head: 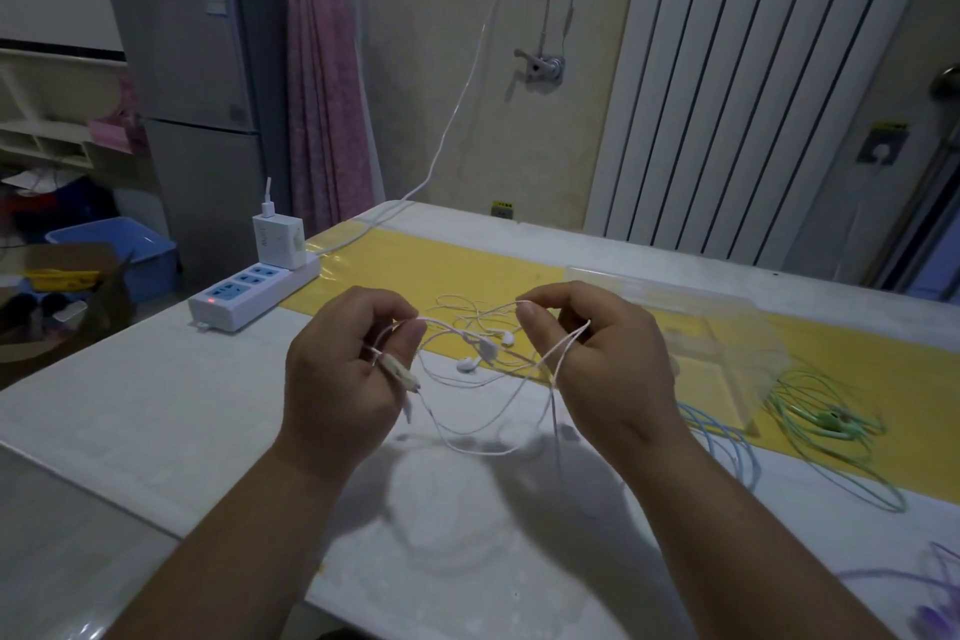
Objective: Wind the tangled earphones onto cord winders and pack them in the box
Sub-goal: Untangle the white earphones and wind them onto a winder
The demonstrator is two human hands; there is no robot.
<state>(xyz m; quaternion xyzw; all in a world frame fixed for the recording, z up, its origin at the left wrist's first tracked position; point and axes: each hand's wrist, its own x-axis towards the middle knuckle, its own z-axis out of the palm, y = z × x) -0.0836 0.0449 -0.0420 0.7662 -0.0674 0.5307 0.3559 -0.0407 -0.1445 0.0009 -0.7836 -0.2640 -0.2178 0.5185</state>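
My left hand (343, 369) and my right hand (608, 364) hold a tangled pair of white earphones (483, 353) above the white table (156, 411). The left hand pinches the cord near its plug end, with a small cord winder or plug piece (400, 372) under its fingers. The right hand pinches the cord between thumb and forefinger, and loops run over its fingers. Two white earbuds (467, 365) hang between the hands. A clear plastic box (691, 327) lies open to the right, on a yellow mat (415, 265).
Green earphones (831, 424) and blue earphones (727, 447) lie tangled at the right, purple earphones (930, 603) at the bottom right corner. A white power strip (249, 294) with a charger (278, 239) sits at the table's far left edge.
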